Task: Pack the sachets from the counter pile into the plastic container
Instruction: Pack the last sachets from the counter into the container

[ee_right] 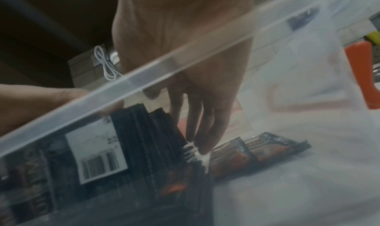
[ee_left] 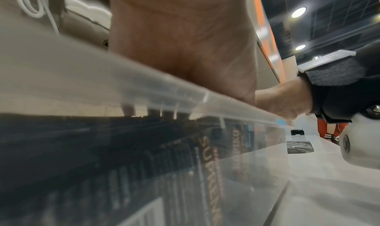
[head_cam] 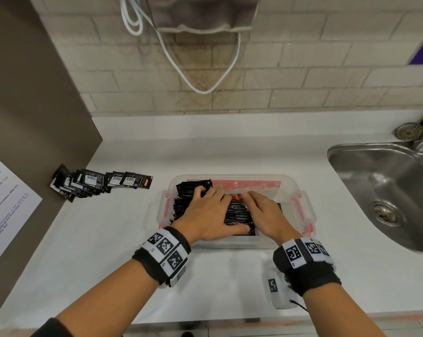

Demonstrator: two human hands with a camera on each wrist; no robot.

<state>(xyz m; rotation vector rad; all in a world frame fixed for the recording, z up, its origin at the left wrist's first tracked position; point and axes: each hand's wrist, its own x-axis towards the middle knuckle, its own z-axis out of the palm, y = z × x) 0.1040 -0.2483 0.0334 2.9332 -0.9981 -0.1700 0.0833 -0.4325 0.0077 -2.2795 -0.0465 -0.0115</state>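
Sachets: small flat black foil sachets (head_cam: 234, 212) — likely light, thin, slippery; best pinched by the edges as a bundle.
Container: clear rectangular plastic container (head_cam: 300, 190), standing rows packed at left, 2 loose sachets (ee_right: 261, 146) flat at right.
Left hand (head_cam: 205, 212): fingers spread flat, pressing the rows.
Right hand (head_cam: 266, 212): fingers straight, against the rows' side.
Counter pile: remaining black sachets (head_cam: 101, 183) — well apart, by the brown wall panel (head_cam: 35, 105).

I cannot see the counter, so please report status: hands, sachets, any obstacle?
Both hands, left and right, pressing black sachets inside clear plastic container. Pile of black sachets remains on counter. Nothing blocking.
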